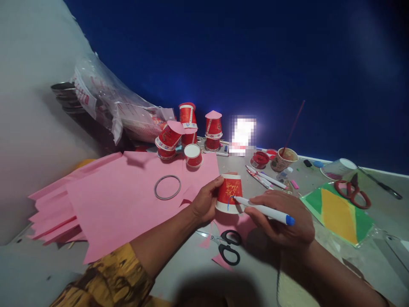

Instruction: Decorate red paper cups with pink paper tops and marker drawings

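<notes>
Your right hand (287, 217) grasps the white marker (268, 211) between thumb and fingers, tip against the red cup (234, 187). Your left hand (204, 200) grips the cup by its side, wide white rim toward you. Step in hand, as judged: applying blue marking to the cup wall; a blue line crosses the red band near the rim. The next move calls for a steady left grip, light tip pressure and small, controlled strokes along the curved wall. Keep the right fingers off fresh ink, which could smear. Below the cup lie black-handled scissors (221, 244); to the left, pink paper (118, 204) carries a grey ring (164, 199).
</notes>
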### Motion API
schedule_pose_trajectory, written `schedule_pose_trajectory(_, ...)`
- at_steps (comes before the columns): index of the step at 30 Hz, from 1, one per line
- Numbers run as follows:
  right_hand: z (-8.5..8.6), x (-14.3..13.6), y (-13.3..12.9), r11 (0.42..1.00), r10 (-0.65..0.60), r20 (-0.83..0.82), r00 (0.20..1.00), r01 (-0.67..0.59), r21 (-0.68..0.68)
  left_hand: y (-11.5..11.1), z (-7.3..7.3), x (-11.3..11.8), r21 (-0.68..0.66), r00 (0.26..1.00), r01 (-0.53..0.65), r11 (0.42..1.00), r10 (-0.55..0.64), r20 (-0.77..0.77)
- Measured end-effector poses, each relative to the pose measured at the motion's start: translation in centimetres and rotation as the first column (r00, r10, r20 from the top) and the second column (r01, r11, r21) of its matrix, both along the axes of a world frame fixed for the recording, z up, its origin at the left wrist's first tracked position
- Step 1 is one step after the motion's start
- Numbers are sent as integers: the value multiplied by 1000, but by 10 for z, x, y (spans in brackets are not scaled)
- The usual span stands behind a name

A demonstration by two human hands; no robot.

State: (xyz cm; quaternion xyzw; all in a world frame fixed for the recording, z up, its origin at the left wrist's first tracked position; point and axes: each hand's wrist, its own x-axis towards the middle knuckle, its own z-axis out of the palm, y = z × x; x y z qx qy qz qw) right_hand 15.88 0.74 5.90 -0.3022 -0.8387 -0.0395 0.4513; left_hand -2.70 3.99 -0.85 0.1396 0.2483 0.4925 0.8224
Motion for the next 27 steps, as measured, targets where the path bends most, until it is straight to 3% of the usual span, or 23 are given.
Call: schedule_pose_trajectory(27, 7, 5, 3, 1000, 1, -3, 1000, -1, -24, 0, 2, -2, 8, 1000, 27, 1000, -27, 15)
